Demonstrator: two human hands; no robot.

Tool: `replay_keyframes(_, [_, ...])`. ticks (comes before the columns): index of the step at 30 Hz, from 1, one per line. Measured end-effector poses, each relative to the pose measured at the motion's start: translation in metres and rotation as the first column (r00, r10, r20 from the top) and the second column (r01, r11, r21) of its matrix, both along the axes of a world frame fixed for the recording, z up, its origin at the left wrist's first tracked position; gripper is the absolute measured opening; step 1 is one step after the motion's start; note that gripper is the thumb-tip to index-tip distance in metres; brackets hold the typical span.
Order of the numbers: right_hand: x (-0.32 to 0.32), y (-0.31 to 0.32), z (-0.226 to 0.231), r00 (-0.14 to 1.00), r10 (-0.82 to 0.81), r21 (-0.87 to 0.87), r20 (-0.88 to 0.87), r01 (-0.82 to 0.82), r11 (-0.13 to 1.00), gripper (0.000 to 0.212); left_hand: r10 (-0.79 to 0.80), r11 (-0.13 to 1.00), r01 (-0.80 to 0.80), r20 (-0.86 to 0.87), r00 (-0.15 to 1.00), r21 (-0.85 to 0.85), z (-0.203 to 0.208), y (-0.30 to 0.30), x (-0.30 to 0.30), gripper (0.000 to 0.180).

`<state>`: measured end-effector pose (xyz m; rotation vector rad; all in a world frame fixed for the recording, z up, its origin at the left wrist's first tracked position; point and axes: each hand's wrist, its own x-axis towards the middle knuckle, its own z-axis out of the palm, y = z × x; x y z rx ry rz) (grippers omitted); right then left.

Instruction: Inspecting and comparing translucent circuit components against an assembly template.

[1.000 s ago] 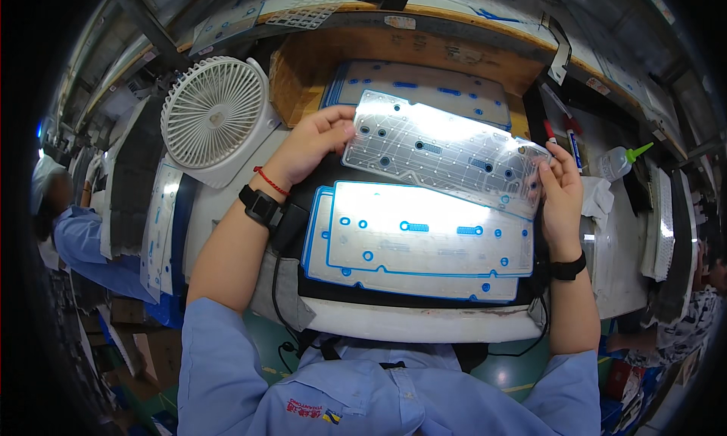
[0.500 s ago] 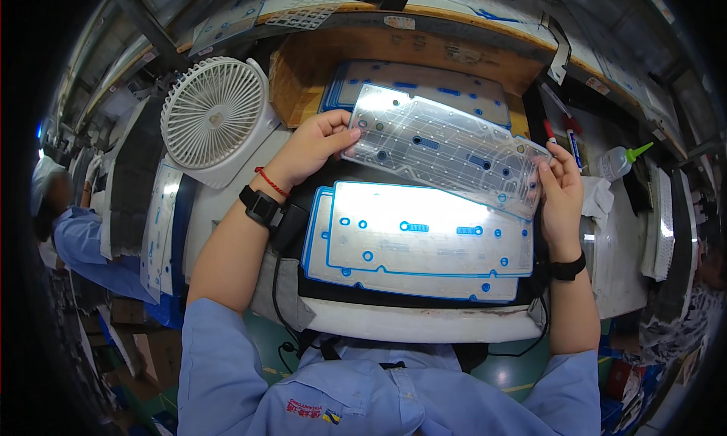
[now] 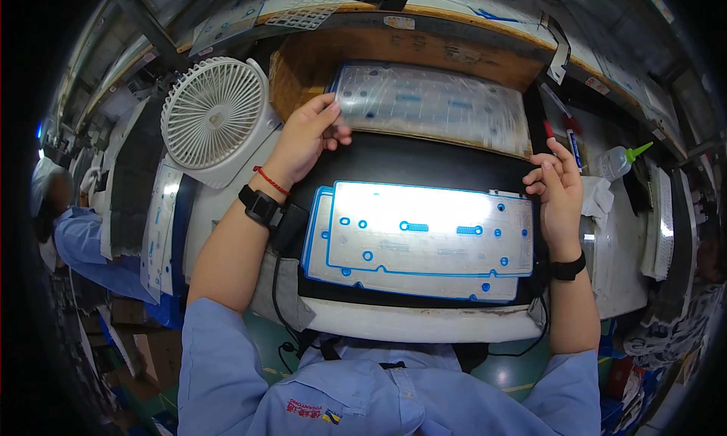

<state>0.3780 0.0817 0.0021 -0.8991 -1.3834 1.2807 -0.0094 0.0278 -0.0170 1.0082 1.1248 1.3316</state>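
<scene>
The thin, clear, rectangular plastic sheet (image 3: 435, 107), held up before, is now lowered into the brown wooden box (image 3: 301, 76). The right hand (image 3: 559, 197) is freed, its grip loose; whether the left hand's (image 3: 301, 137) is closed cannot be told.

Ahead of you, the clear rectangular sheet (image 3: 432, 119) spans sideways at the front of the wooden box (image 3: 469, 51), its right end slanting nearer you. It looks glossy, with dark round spots toward its left end and blur streaking its right; you cannot tell whether it rests flat.
</scene>
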Motion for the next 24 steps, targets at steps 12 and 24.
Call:
replay_keyframes(12, [-0.004,-0.007,0.002,0.807,0.297,0.029,0.511,-0.361,0.932,0.016,0.007,1.000,-0.007,-0.017,1.000,-0.018,0.006,-0.002,0.005,0.043])
replay_keyframes(24, [-0.003,-0.012,0.011,0.830,0.255,0.020,0.496,-0.305,0.952,0.014,-0.110,0.994,0.110,-0.036,0.993,-0.009,0.004,-0.002,0.003,0.028])
